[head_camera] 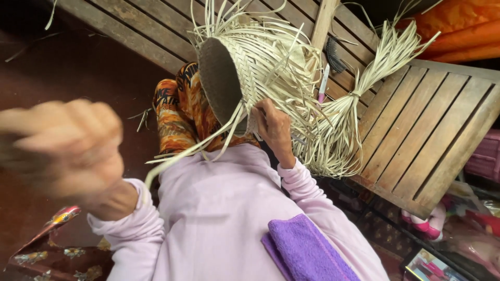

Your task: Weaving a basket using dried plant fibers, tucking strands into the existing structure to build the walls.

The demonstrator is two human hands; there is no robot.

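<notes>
Wooden slats of a bench fill the upper right of the frame, with dark reddish floor at upper left, and a person in a pale lilac top sits between them.

At centre, the right hand presses against the side of a half-woven palm-leaf basket, fingers curled into the loose strips; it seems clamped there to steady the work, though the fingertips are hidden in the strands. The basket lies tipped on its side on the lap, dark open mouth toward the left, probably so the unfinished edge faces the weaver.

The left hand is raised at the left edge, close to the camera and blurred. It looks closed into a loose fist, and a long leaf strip runs from the basket down toward it, as if drawn taut; whether the strip is actually pinched I cannot tell.

Outward from the hands, unwoven ends bristle from the basket. Just right of it a tied bundle of palm strips rests on the bench, within easy reach, its lower fringe crowding the right wrist. A pink pen-like tool and a dark comb lie on the slats behind. Orange patterned trousers show under the basket, a purple towel lies on the lap at bottom centre, and orange cloth fills the upper right corner.
</notes>
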